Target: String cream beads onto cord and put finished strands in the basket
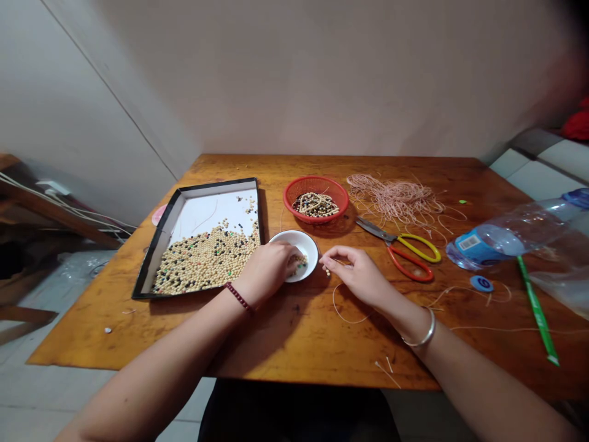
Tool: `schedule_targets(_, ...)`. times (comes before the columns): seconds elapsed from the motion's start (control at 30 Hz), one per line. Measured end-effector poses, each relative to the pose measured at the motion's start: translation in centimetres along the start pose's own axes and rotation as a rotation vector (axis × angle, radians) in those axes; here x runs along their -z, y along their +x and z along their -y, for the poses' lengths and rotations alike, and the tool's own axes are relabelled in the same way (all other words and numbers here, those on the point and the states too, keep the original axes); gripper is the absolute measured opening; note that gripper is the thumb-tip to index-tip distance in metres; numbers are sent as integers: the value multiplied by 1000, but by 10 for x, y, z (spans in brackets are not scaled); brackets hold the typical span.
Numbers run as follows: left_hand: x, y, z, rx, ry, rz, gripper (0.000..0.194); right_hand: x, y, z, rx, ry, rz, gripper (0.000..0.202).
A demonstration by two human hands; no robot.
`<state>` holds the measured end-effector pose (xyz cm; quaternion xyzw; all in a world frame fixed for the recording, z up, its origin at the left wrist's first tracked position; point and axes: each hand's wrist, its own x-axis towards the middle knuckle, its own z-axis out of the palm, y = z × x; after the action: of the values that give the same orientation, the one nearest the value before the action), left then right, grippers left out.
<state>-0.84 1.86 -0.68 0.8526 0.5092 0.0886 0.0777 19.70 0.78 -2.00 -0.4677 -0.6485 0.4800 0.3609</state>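
My left hand (275,263) reaches into a small white bowl (311,252) from its left side, fingers curled down at the small beads (300,263) inside. The hand itself hides its fingertips. Just right of the bowl, my right hand (352,270) pinches a thin string (335,307) between thumb and fingers. A few beads (327,271) hang below that pinch, and the string loops down onto the table. Left of the bowl lies a black-edged shallow box (261,212) holding many cream, black and coloured beads (207,258).
Behind the bowl stands a red plastic basket (339,213) with strung beads. A tangle of pink string (398,199) and scissors (391,238) lie to its right. Farther right are a plastic bottle (499,239), a blue disc (481,283) and a green strip (537,313) on the wooden table (285,350).
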Motion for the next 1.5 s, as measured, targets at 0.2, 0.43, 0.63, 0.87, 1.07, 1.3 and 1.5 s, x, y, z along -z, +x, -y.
schedule_targets(0.2, 4, -1, -1, 2, 10, 3, 12, -1, 1, -1, -13, -10, 2, 23)
schedule_targets(0.43, 3, -1, -1, -13, 3, 25, 12, -1, 3, -3, 8, 0, 18, 23)
schedule_targets(0.63, 0, 0, 0, -60, -78, 15, 11, -2, 3, -4, 14, 5, 46, 21)
schedule_targets(0.87, -3, 5, 2, -22, -263, -150, 7, -3, 5, -7, -27, -76, -49, 16)
schedule_targets(1.07, 0, 6, 0, -12, -339, -150, 7, -2, 5, -6, -6, -70, 10, 11)
schedule_targets(1.3, 2, 7, -1, 4, -376, -147, 11, -4, 6, -9, -10, -94, 32, 10)
schedule_targets(1.5, 2, 8, -2, 9, -386, -142, 11, -4, 6, -9, -11, -112, 41, 11)
